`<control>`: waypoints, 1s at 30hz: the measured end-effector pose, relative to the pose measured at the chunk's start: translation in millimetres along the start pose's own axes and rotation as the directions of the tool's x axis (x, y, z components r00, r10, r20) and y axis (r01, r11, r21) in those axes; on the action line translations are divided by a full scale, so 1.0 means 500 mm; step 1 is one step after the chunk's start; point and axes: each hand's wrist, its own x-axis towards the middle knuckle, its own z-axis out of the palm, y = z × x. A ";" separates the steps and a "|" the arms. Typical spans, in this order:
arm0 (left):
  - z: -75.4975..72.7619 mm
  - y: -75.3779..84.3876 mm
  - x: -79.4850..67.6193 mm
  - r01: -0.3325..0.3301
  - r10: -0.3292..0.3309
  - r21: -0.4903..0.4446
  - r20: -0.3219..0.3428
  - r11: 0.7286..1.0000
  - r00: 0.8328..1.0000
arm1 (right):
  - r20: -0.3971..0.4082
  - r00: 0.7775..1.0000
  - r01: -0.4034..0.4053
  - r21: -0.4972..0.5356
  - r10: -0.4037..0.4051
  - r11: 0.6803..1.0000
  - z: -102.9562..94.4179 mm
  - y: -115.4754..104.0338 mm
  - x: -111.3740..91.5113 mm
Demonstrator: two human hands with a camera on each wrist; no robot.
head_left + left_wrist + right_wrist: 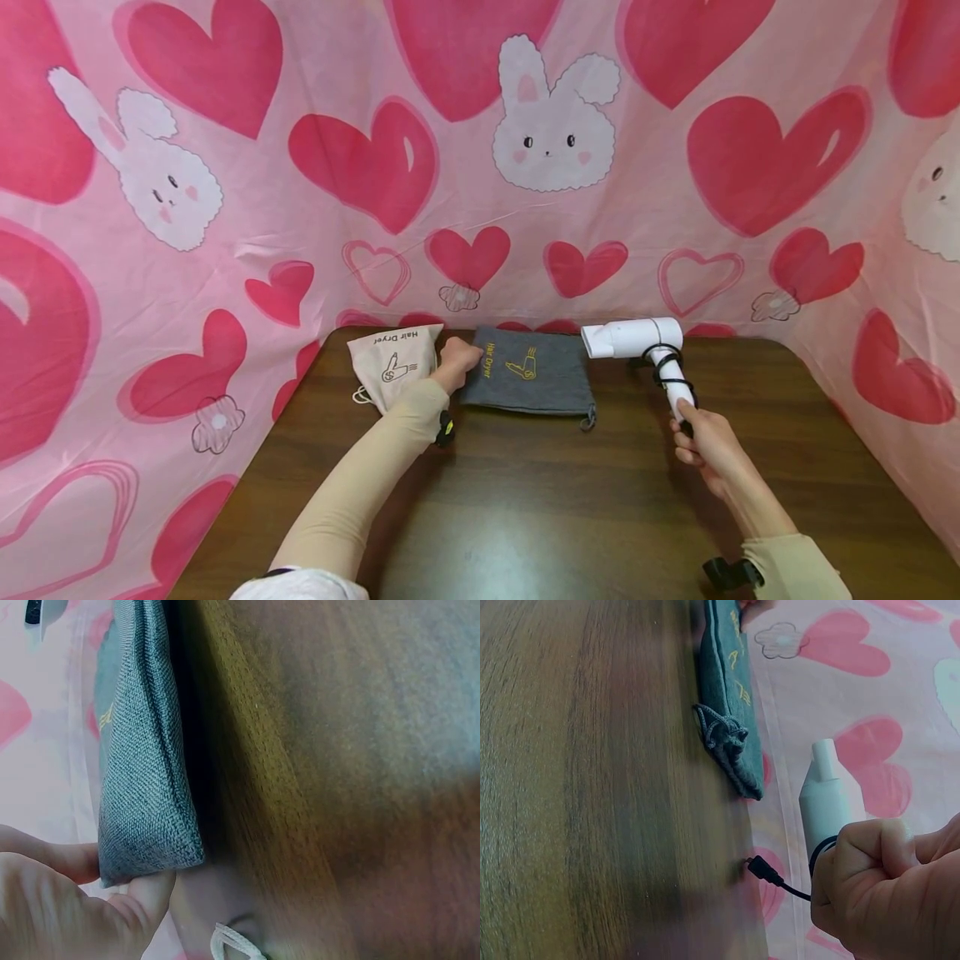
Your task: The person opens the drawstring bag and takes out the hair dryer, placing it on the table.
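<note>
Left fingers [71,859] pinch the gray drawstring pouch [540,387], right fingers [862,844] grip the hair dryer [637,337], whose connector [762,868], seemingly dangling, could snag.

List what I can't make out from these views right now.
White hair dryer: lower handle covered by the right hand, head view.
Gray drawstring bag: any contents hidden by its cloth, all views.
Cream drawstring bag: lower right part covered by the left sleeve, head view.
White cord: cut off by the bottom edge, left wrist view.
</note>
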 end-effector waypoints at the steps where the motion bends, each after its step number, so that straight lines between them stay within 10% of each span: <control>1: 0.001 0.000 0.000 -0.003 0.003 0.001 0.001 1.000 1.000 | 0.001 1.000 -0.001 -0.002 0.001 1.000 -0.001 0.000 0.000; 30: 0.018 0.004 0.004 -0.008 0.008 -0.005 0.000 1.000 1.000 | 0.005 1.000 -0.028 -0.036 0.029 0.999 -0.020 -0.004 0.009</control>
